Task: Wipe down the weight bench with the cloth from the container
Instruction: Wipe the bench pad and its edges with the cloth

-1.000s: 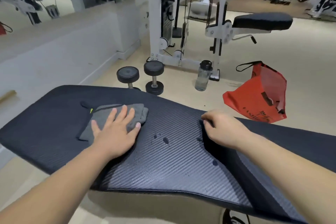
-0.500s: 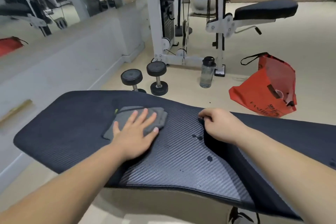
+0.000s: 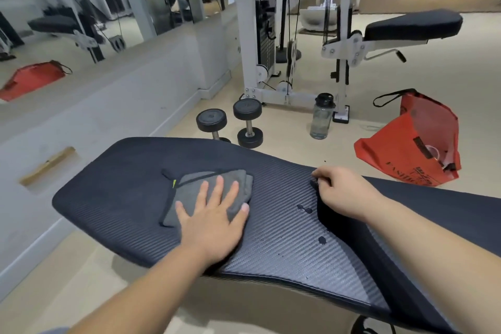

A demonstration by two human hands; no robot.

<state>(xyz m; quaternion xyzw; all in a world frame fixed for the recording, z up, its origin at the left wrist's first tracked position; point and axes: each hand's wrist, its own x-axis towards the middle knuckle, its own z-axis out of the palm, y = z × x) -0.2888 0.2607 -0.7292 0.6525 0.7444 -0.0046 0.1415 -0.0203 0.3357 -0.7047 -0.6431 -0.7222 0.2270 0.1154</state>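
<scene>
Obs: left hand (image 3: 214, 221) flat, fingers straight and spread, pressing the folded grey cloth (image 3: 196, 187) onto the dark ribbed surface (image 3: 113, 198), left of centre. Right hand (image 3: 344, 192) has its fingers curled, gripping the surface's pad edge at the gap. Droplets (image 3: 305, 209) lie between the hands. Red bag (image 3: 414, 144) and bottle (image 3: 321, 118) stand on the floor beyond.

A left dumbbell (image 3: 211, 120) and a right dumbbell (image 3: 248, 122) stand on end, side by side, on the beige floor (image 3: 433, 76) at 12 o'clock. A clear bottle (image 3: 321, 116) with a black cap stands at 1 o'clock, just beside the base of a white cable machine (image 3: 248, 22). A black padded seat (image 3: 412, 25) sits at 2 o'clock. Mirrors (image 3: 81, 8) line the wall at 10 o'clock, with a wooden strip (image 3: 47, 165) at 9 o'clock
</scene>
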